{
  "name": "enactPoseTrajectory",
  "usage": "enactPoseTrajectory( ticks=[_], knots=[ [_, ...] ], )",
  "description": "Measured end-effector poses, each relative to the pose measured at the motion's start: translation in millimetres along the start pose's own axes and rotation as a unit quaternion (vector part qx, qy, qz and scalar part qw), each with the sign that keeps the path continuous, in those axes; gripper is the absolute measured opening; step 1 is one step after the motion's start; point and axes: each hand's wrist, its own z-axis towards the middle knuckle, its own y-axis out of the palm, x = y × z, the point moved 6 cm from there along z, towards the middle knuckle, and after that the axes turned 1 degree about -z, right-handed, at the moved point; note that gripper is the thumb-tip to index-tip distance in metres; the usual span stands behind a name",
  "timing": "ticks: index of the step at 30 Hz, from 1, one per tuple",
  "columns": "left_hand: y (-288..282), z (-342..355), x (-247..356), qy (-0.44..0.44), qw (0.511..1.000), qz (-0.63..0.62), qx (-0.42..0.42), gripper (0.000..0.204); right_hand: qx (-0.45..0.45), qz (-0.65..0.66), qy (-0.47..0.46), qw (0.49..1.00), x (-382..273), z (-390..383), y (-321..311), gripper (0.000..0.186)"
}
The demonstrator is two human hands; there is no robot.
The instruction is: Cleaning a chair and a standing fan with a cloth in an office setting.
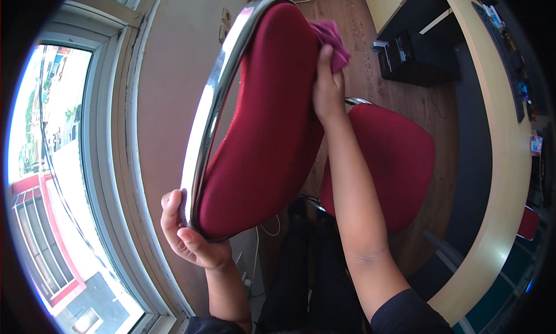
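Note:
A red padded chair backrest (272, 114) with a shiny chrome frame (204, 122) rises tilted in front of me. My left hand (194, 235) grips the near lower corner of the frame, fingers outside and thumb toward me. At the far right edge of the backrest, my right hand (330, 90) holds a crumpled pink-purple cloth (333, 44), its thumb upward. Part of the cloth and some of the right fingers are hidden behind the hand and the padding. To the right of the backrest, partly behind my right forearm, lies a red chair seat (399, 160).
A window (52, 119) and pale wall (168, 73) run along the left. On the right curves a light wooden desk (492, 218), with a black boxy device (405, 59) on the wooden floor (347, 21) beneath it. White cables (256, 253) hang near the wall.

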Motion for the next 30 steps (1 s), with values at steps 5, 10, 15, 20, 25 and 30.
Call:
enactPoseTrajectory(
  ticks=[5, 10, 15, 20, 25, 30],
  knots=[
    [-0.2, -1.7, -0.7, -0.004, 1.000, 0.016, 0.001, 0.052, 0.037, -0.007, 0.168, 0.985, 128.8, -62.1, -36.2, 0.078],
    [10.0, 0.5, 3.8, -0.029, 0.999, 0.017, 0.028, 0.054, 0.127, 0.048, 0.224, 0.965, 190.0, -171.0, -49.4, 0.079],
    [0.9, -1.0, -1.8, -0.052, 0.998, -0.003, 0.022, 0.056, 0.145, 0.150, 0.289, 0.934, 139.9, -259.6, -18.6, 0.074],
    [-6.9, -4.5, -8.6, -0.037, 0.998, -0.036, 0.038, 0.058, 0.172, 0.273, 0.376, 0.868, 107.8, -300.9, -8.1, 0.069],
    [-4.5, -3.9, -7.1, -0.040, 0.997, -0.068, 0.022, 0.058, 0.137, 0.208, 0.398, 0.883, 58.8, -324.8, 12.8, 0.062],
    [-3.5, -3.4, -7.2, -0.052, 0.996, -0.058, 0.040, 0.058, 0.084, 0.121, 0.237, 0.960, -6.0, -288.4, 37.6, 0.069]
  ],
)
